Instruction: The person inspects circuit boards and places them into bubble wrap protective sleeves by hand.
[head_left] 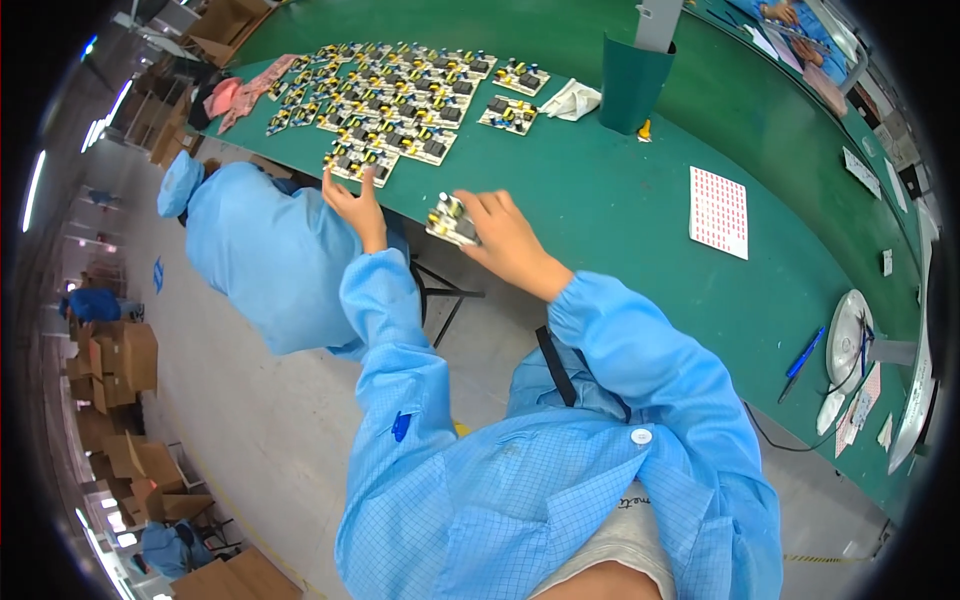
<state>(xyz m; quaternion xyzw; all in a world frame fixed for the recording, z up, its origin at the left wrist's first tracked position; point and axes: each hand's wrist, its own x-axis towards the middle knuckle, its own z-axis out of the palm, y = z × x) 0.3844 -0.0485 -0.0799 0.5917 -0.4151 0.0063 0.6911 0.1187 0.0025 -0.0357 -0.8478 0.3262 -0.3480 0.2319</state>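
Many small circuit boards (398,95) with black, yellow and blue parts lie in close rows on the green table. My left hand (358,208) is at the near end of these rows, thumb and forefinger spread apart. Its fingertips reach the front edge of the nearest board (350,162); I see no closed grip on it. Just off the table's near edge, my right hand (508,242) grips a single circuit board (450,222) between thumb and fingers, tilted in the air. Two more boards (508,115) sit apart, right of the rows.
Close on my left sits a person in blue (270,255). A white cloth (573,100) and a green bin (635,85) stand beyond the boards. Farther right are a sheet of red labels (718,212), a blue pen (803,362) and a round metal dish (848,335).
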